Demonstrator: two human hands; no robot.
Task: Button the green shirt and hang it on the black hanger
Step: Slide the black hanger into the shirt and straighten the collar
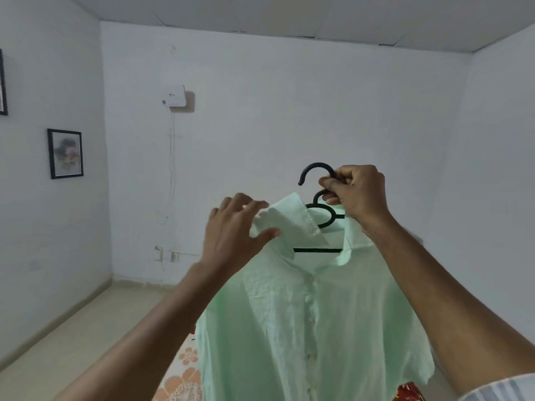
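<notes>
The pale green shirt (304, 314) hangs in the air in front of me, its front placket closed down the middle. The black hanger (317, 175) sits inside its neck, with the hook sticking up and the crossbar showing through the open collar. My right hand (357, 195) is shut on the hanger's neck just below the hook and holds the whole thing up. My left hand (234, 227) touches the shirt's left collar flap, thumb under it and fingers spread over it.
White walls stand ahead and on both sides. A white box with a cable (175, 95) is on the far wall, and framed pictures (65, 153) hang on the left wall. A floral-patterned bed cover (185, 371) lies below the shirt.
</notes>
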